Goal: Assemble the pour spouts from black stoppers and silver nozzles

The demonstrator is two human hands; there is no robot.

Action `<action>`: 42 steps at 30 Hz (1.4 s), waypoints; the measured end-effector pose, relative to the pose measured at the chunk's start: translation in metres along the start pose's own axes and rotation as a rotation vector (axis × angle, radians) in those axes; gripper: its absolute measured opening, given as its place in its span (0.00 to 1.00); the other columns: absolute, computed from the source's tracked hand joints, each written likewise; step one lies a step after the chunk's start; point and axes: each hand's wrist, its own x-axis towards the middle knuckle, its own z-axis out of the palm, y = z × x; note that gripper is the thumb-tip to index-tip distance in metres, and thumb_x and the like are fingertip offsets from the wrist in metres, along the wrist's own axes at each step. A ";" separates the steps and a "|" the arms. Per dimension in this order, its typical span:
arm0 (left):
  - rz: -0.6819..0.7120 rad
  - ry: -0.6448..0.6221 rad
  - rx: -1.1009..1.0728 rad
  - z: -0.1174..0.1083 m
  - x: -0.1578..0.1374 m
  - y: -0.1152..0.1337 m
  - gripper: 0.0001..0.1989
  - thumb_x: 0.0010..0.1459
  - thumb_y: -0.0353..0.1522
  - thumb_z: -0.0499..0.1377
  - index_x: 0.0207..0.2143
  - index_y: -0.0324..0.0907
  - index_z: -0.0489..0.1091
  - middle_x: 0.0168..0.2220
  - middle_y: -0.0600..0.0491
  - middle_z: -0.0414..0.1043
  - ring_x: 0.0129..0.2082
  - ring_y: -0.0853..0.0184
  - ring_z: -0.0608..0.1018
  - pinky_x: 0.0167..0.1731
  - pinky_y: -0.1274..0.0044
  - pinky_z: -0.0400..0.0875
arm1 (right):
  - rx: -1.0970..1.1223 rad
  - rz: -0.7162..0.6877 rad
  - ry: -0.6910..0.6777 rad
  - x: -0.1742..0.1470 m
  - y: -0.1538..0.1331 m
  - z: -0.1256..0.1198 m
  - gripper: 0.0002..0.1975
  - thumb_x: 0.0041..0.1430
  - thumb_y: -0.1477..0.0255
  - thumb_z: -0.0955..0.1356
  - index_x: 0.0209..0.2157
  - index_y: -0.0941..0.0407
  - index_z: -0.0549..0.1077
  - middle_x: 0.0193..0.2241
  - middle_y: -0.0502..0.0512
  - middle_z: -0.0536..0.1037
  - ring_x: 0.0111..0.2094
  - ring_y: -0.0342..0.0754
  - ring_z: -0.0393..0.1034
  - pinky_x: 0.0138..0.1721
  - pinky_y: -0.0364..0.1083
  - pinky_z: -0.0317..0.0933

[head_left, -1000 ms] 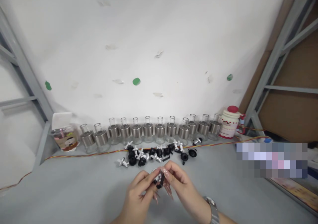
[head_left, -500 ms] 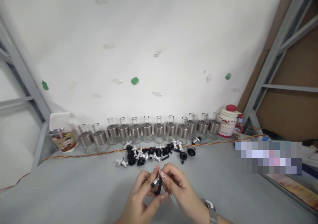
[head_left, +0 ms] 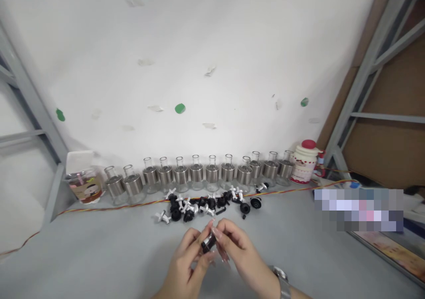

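Low over the front of the grey table, my left hand (head_left: 186, 263) and my right hand (head_left: 241, 255) meet. Between them is a small black and silver pour spout part (head_left: 208, 242), mostly covered by fingers. My left hand's fingers and thumb close round it from the left. The right thumb and index finger pinch at its upper end; exactly where they touch is hidden. Just beyond my hands lies a pile of loose black stopper pieces (head_left: 175, 214) and silver spout pieces (head_left: 163, 217). A black cap (head_left: 245, 208) lies right of the pile.
Several glass bottles with metal sleeves (head_left: 212, 174) stand in a row along the white wall. A red-yellow wire (head_left: 139, 204) crosses before them. A plastic cup (head_left: 86, 188) stands at left, a cream red-topped bottle (head_left: 303, 166) at right. A blurred-out item (head_left: 358, 210) lies far right.
The black piece in my hands has turned and now lies closer against the silver piece. My left thumb has moved up and left over it. The pile and bottles stay put.
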 end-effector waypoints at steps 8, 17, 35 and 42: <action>0.024 -0.026 0.027 0.000 0.000 0.001 0.20 0.59 0.34 0.49 0.55 0.47 0.58 0.30 0.53 0.60 0.28 0.69 0.69 0.29 0.77 0.70 | 0.024 -0.003 -0.012 0.001 0.000 -0.001 0.17 0.56 0.59 0.63 0.22 0.56 0.59 0.17 0.43 0.59 0.17 0.37 0.50 0.19 0.39 0.46; 0.031 -0.037 -0.048 0.001 0.001 0.003 0.20 0.58 0.35 0.50 0.54 0.48 0.59 0.30 0.54 0.58 0.28 0.70 0.69 0.27 0.77 0.72 | 0.020 -0.020 -0.039 -0.001 0.004 -0.001 0.16 0.57 0.59 0.62 0.24 0.56 0.59 0.20 0.44 0.61 0.19 0.37 0.50 0.20 0.39 0.46; 0.043 -0.065 -0.061 -0.001 0.001 -0.002 0.20 0.59 0.36 0.48 0.55 0.49 0.58 0.31 0.54 0.57 0.28 0.70 0.69 0.27 0.77 0.72 | 0.035 -0.009 0.006 -0.003 0.006 -0.003 0.15 0.57 0.62 0.63 0.22 0.56 0.59 0.16 0.42 0.57 0.18 0.37 0.49 0.19 0.39 0.45; 0.086 -0.125 0.001 -0.004 -0.001 -0.003 0.22 0.59 0.33 0.49 0.57 0.50 0.54 0.33 0.52 0.58 0.32 0.67 0.70 0.30 0.77 0.71 | 0.025 -0.013 -0.005 -0.004 0.004 -0.002 0.16 0.57 0.60 0.63 0.22 0.56 0.59 0.17 0.43 0.58 0.18 0.37 0.49 0.20 0.39 0.46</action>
